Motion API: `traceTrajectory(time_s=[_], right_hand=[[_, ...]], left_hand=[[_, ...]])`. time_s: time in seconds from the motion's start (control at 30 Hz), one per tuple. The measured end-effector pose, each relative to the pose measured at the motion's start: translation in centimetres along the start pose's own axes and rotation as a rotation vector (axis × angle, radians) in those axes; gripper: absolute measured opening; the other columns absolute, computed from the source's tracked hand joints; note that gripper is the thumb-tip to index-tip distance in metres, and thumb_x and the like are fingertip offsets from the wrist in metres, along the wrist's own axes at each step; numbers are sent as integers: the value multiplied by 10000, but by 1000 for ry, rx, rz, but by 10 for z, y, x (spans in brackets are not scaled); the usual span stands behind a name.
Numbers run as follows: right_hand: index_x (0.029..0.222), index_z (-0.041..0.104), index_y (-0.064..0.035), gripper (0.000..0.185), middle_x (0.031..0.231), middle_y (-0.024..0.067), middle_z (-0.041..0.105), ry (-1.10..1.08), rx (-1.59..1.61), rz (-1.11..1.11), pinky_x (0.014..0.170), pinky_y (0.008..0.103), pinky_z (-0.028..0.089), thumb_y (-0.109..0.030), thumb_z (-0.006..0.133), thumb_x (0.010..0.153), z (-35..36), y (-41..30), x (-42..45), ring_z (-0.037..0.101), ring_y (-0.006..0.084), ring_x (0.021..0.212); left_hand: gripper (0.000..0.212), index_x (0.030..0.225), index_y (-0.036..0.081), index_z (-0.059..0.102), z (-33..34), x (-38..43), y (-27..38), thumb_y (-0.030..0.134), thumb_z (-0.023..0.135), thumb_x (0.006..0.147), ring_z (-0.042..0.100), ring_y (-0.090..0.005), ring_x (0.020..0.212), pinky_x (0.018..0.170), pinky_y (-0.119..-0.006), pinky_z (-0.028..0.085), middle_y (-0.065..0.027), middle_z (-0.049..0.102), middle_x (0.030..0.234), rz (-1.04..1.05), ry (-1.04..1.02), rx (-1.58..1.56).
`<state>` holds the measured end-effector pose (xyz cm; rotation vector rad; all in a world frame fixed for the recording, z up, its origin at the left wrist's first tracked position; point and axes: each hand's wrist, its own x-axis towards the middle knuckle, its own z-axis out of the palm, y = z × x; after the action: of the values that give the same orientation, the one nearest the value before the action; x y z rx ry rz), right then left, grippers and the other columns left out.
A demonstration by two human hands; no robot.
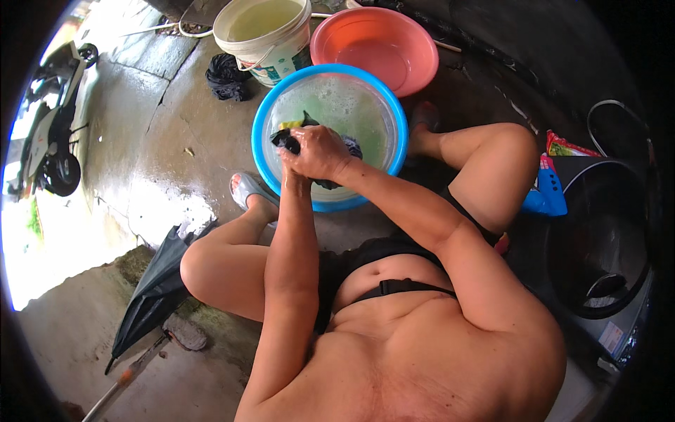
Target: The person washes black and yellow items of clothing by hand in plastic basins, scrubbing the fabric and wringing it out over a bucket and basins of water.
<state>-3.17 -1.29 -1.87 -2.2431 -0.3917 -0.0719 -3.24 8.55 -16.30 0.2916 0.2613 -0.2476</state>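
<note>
Both of my hands are together over the left part of a round basin with a blue rim [257, 132]. My right hand [322, 150] is closed around a wet black cloth [287, 140], which has a yellow patch [290, 125]. My left hand [291, 166] is pressed against the same cloth, its fingers mostly hidden behind the right hand. Sudsy, greenish water [364, 113] fills the basin, with foam towards the far side. More dark fabric [352, 146] shows beside and below my right hand; whether it belongs to the same cloth I cannot tell.
Beyond the basin stand a white bucket of cloudy water [282, 58] and a pink basin [374, 53]. A black cloth bundle [228, 77] lies on the wet ground. A folded umbrella [153, 295] is at left, a blue packet [548, 192] at right. A scooter [47, 121] stands farther off.
</note>
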Motion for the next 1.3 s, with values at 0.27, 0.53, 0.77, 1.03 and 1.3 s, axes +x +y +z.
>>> traceTrajectory(time_s=[0.27, 0.53, 0.77, 1.03, 1.3], right_hand=[[864, 643, -19, 393, 806, 190, 668, 199, -14, -280, 734, 461, 554, -394, 736, 794, -14, -5, -13, 675, 393, 767], [965, 648, -31, 417, 878, 215, 676, 152, -266, 170, 765, 491, 548, -441, 634, 892, -14, 93, 4, 671, 417, 815], [1465, 424, -188, 866, 1568, 245, 172, -209, -404, 351, 1050, 652, 363, -663, 676, 786, -11, 127, -13, 339, 531, 1358], [1552, 287, -330, 909, 1613, 195, 188, -412, -502, 580, 1072, 548, 423, -557, 729, 791, 27, 133, -17, 384, 460, 1379], [1111, 687, -23, 531, 1098, 270, 684, -132, -101, 635, 951, 460, 514, -449, 728, 798, 34, 116, -11, 655, 402, 1075]], left_hand=[[399, 1155, 101, 638, 35, 1, 14, 432, 509, 974, 654, -281, 1014, 921, -423, 535, -107, 669, 1117, 172, 14, 286], [514, 1210, 29, 615, 98, -26, 38, 450, 626, 915, 708, -298, 878, 809, -438, 581, -134, 696, 1085, -115, 342, 470], [850, 1428, -17, 478, 55, -24, 31, 522, 723, 819, 618, -356, 1166, 991, -425, 497, -245, 623, 1244, -114, 605, 1277], [992, 1582, 232, 263, 55, -29, 6, 540, 747, 773, 300, -536, 1410, 1165, -493, 307, -367, 178, 1551, -139, 678, 1788], [1027, 1594, 196, 175, 12, -10, -5, 670, 667, 827, 387, -404, 1395, 1092, -605, 345, -217, 332, 1562, -222, 723, 949]])
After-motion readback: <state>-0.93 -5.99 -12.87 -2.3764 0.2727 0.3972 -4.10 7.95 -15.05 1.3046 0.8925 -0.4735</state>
